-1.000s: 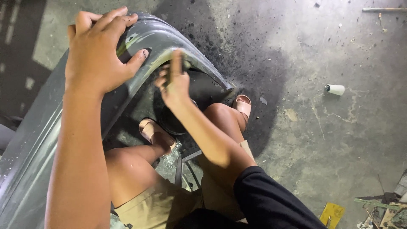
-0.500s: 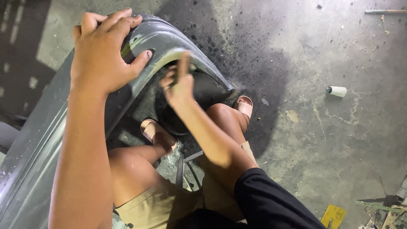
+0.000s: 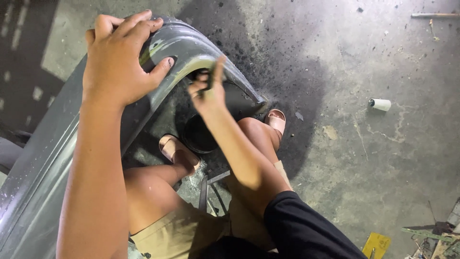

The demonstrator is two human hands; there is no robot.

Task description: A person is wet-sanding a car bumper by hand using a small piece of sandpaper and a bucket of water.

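while left hand (image 3: 117, 62) grips grey panel (image 3: 43, 163); black bowl (image 3: 196, 136) below

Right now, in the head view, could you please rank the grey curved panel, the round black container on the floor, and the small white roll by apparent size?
1. The grey curved panel, by far the largest.
2. The round black container, partly hidden by the right forearm.
3. The small white roll, smallest, though it lies farther from the camera.
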